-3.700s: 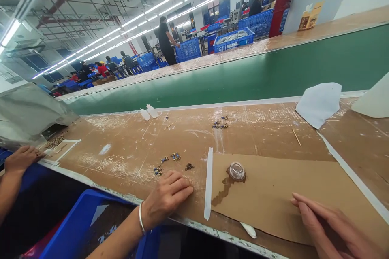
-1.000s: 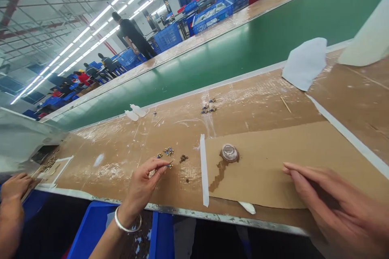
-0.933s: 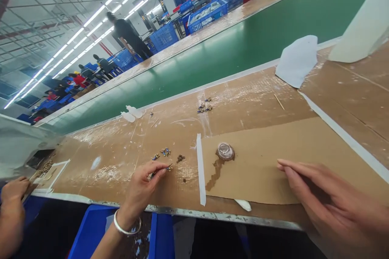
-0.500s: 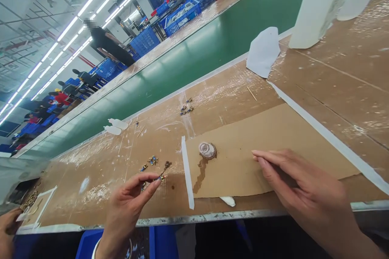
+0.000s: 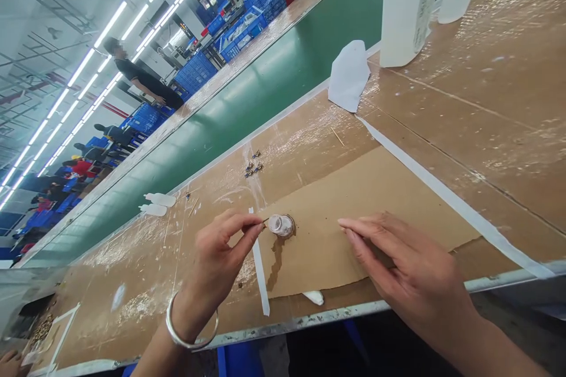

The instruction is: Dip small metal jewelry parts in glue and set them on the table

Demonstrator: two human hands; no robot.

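Dipping step: small part held at the glue cup.

My left hand [image 5: 216, 259] pinches a small part [image 5: 265, 221] beside the clear cup [image 5: 281, 225] at frame centre; my right hand [image 5: 411, 271] lies spread flat on the cardboard sheet [image 5: 398, 200]. I judge the next move needs a steady, shallow touch.

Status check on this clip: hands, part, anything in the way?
Left hand pinching a small part beside the clear cup. Right hand flat on the cardboard sheet, holding nothing visible. Nothing between part and cup.

Left hand [image 5: 216, 259] pinched, right hand [image 5: 411, 271] flat
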